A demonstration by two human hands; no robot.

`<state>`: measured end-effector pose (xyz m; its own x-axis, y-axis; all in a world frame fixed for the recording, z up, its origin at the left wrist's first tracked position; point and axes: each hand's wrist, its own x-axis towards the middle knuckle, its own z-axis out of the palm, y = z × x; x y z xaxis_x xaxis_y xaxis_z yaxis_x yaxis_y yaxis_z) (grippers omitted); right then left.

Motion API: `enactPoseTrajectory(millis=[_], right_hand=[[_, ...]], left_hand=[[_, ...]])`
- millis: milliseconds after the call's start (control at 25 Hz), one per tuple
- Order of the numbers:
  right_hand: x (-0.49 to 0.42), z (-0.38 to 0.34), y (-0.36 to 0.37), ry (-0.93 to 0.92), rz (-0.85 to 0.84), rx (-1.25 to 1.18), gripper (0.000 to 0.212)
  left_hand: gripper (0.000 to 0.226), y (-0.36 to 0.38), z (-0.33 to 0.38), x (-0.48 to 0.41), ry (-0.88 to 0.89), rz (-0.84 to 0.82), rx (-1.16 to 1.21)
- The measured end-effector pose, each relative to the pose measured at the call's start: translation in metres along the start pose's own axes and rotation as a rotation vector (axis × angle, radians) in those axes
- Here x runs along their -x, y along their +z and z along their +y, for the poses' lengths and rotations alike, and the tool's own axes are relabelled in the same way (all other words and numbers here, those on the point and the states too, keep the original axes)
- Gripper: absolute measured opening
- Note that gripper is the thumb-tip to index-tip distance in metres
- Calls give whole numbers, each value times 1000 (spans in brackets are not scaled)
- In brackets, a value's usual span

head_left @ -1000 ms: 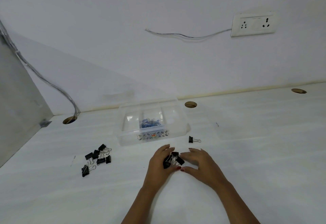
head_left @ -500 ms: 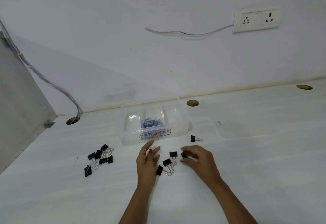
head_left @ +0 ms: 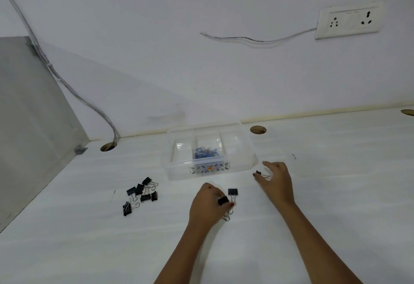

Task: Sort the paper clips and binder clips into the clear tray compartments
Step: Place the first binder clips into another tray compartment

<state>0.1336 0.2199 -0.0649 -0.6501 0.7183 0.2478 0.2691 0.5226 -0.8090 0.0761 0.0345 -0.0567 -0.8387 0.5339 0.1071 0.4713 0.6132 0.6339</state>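
Gathering stray binder clips: left hand pinching one binder clip near the clear tray; right hand spread, reaching a lone clip; next, drop into an empty compartment

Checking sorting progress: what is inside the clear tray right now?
The clear tray has three compartments. The middle one holds a pile of blue paper clips. The left and right ones look empty; no binder clips are inside. The floral label hides a little of the front.
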Motion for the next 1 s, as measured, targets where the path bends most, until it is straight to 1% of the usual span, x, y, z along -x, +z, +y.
enactPoseTrajectory(millis=[40,80,120,160,240,280,320,360,400,440,480,520,560,600,640,680,720,760,800,840,880,920,1000], right_hand=[[-6,-2,3,23,-56,71,46],[-11,-5,6,46,-123,144,42],[-13,-9,7,47,-175,214,32],[-14,-11,10,39,-190,260,23],[-16,-10,14,35,-150,267,24],[-11,-11,13,38,-122,207,25],[-6,-12,11,77,-95,69,26],[-4,-14,9,200,-72,-183,27],[-4,-18,5,394,-55,-530,28],[-1,-23,0,592,-97,-901,28],[2,-30,-4,735,-142,-1181,28],[4,-32,-6,805,-183,-1314,28],[6,-35,-6,828,-224,-1325,29],[7,-36,-4,812,-273,-1244,29],[9,-39,-2,758,-308,-1091,28],[11,-42,3,664,-336,-873,27],[13,-44,7,523,-355,-611,26],[16,-46,13,350,-369,-336,26],[21,-49,18,186,-378,-73,30],[26,-51,22,73,-387,145,37],[31,-55,25,25,-405,280,43],[34,-57,27,7,-417,340,44],[36,-60,31,-19,-417,376,33]], left_hand=[[18,0,2,0,-4,5,43],[20,1,3,-1,-10,4,87],[29,2,2,-3,-15,5,121],[34,3,0,-4,-11,20,153],[35,5,0,-6,4,90,245],[32,5,0,-6,4,145,314],[30,2,0,-6,-5,204,387],[27,-1,0,-7,-30,253,475],[23,-4,0,-9,-77,281,580],[19,-7,0,-11,-142,284,721],[17,-10,0,-13,-225,261,889],[14,-15,0,-13,-320,223,1079],[12,-18,-2,-13,-402,191,1256],[12,-22,-4,-12,-461,176,1401],[17,-26,-7,-11,-501,167,1475],[23,-29,-10,-9,-518,148,1488],[28,-34,-9,-7,-509,117,1416],[30,-37,-10,-5,-479,84,1243],[31,-39,-11,-4,-426,41,983],[30,-40,-11,-3,-359,-1,684],[23,-39,-12,-1,-289,-46,413],[20,-38,-12,2,-240,-104,205],[43,-31,-13,8,-210,-188,-68]])
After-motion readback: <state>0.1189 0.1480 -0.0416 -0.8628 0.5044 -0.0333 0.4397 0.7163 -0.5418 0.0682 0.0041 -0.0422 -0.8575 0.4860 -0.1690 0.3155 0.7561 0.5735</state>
